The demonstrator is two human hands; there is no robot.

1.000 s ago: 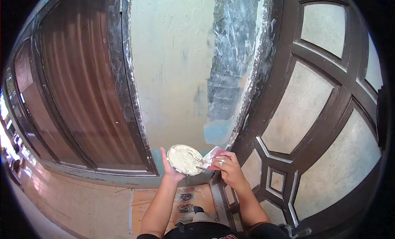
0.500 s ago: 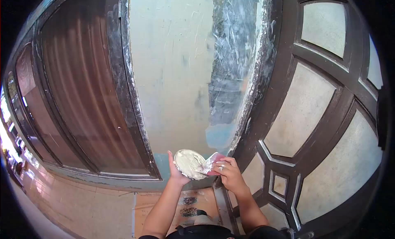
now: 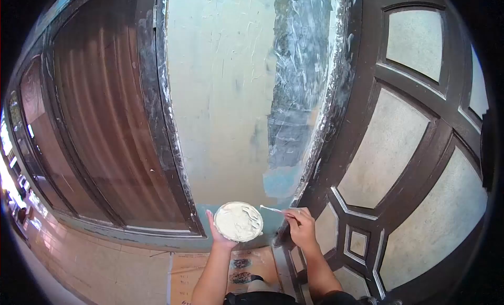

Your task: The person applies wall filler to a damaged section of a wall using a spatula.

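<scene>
My left hand is wrapped under and round the side of a round tub, its thumb up along the left rim. Thick cream-coloured putty fills the tub, its surface smeared and ridged. In my right hand is a flat putty scraper, pinched between thumb and fingers. The scraper shows nearly edge-on, with pale putty at its left tip, just right of the tub and apart from it. Ahead is a wall panel with a cream coat and a bare grey-blue strip along its right.
A dark panelled door stands close on the right. On the left is a dark-framed window with a brown curtain behind it. Flattened cardboard with dark stains lies on the tiled floor by my feet.
My right hand has lifted the scraper off the putty, moved it right and turned it from broad face to edge-on. The tub in my left hand sits slightly lower and tilts more toward me.
</scene>
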